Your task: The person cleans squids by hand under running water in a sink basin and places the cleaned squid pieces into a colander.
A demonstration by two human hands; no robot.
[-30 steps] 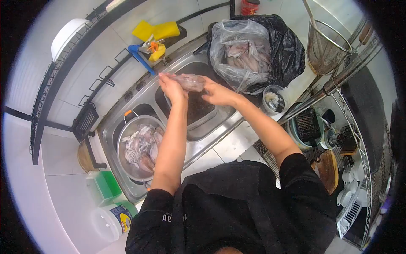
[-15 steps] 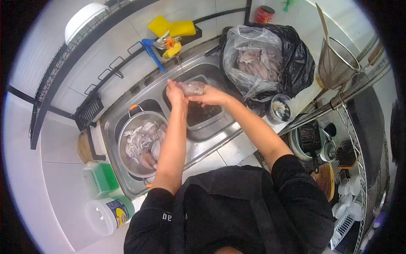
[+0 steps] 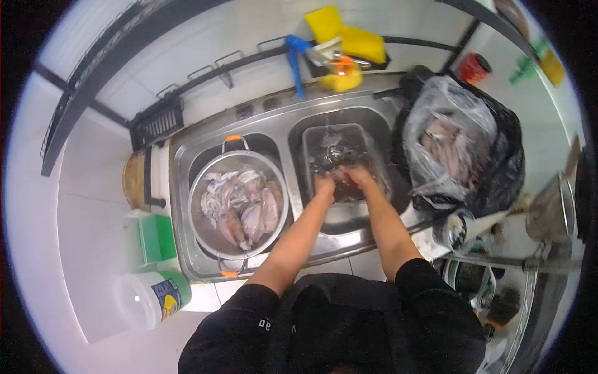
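Both my hands are low in a clear plastic tub [image 3: 308, 149] of dark water, which stands in the right sink basin. My left hand [image 3: 324, 184] is at the tub's near side, its fingers mostly lost in the water. Close beside it, my right hand [image 3: 356, 176] reaches in with bent fingers, the tips blurred and under water. Whether either hand holds a squid cannot be made out. Water runs from the tap [image 3: 341, 65] into the tub. To the left, a steel pot [image 3: 194, 206] holds several squid [image 3: 252, 218].
A bag [image 3: 418, 137] of squid in black plastic stands right of the sink, with a small clear cup [image 3: 458, 229] in front. Yellow sponges [image 3: 361, 43] sit behind the tap. A green container [image 3: 159, 239] and a white bucket [image 3: 146, 302] stand at left.
My hands have gone from holding a squid under the tap down into the tub's water. The view has shifted, and more of the pot now shows.
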